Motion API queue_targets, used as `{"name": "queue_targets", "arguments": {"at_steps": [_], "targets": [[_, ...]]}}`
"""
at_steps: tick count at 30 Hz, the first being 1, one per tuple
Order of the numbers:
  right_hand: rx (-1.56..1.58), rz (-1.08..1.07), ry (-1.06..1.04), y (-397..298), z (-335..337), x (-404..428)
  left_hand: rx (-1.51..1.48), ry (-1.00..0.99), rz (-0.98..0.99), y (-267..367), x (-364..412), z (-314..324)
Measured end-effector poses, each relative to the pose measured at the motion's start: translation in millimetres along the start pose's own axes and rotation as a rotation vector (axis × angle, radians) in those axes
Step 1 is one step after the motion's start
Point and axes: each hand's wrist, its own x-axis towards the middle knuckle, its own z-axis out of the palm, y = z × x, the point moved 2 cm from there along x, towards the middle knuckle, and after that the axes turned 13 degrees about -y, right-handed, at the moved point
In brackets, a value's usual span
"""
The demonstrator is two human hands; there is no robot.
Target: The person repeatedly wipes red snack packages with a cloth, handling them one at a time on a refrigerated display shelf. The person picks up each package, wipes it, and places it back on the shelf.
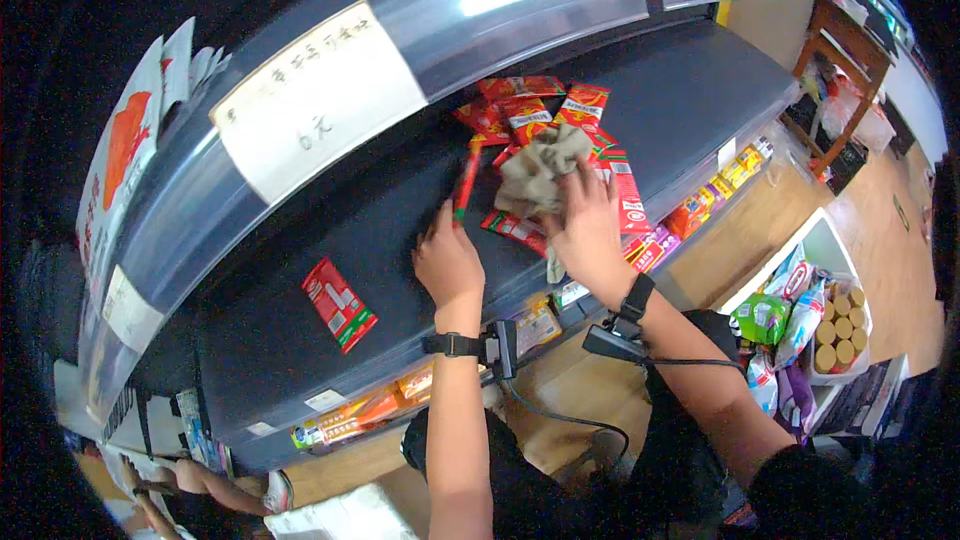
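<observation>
My left hand pinches a red snack packet, seen nearly edge-on above the dark grey shelf. A crumpled grey-beige cloth is gripped in my right hand, its fingers spread over the folds. Around and partly beneath the cloth lies a loose pile of red packets, some overlapping; the cloth hides part of it. On the shelf left of my left hand, a single red and green packet lies flat by itself.
A clear plastic guard with a handwritten price card curves along the shelf above. Packaged snacks fill a lower shelf. At right, a white bin holds bags and several round-topped containers. Another person's arm shows at lower left.
</observation>
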Motion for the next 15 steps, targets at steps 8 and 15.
{"name": "queue_targets", "arguments": {"at_steps": [8,15], "targets": [[1.069,0.040,0.227,-14.3,-27.8,-7.2,-1.498,-0.065,0.086,-2.2,-24.2,-18.9],[0.817,-0.156,0.117,-30.0,-19.9,-43.8,-1.734,-0.200,0.148,46.8,-88.7,-34.5]]}}
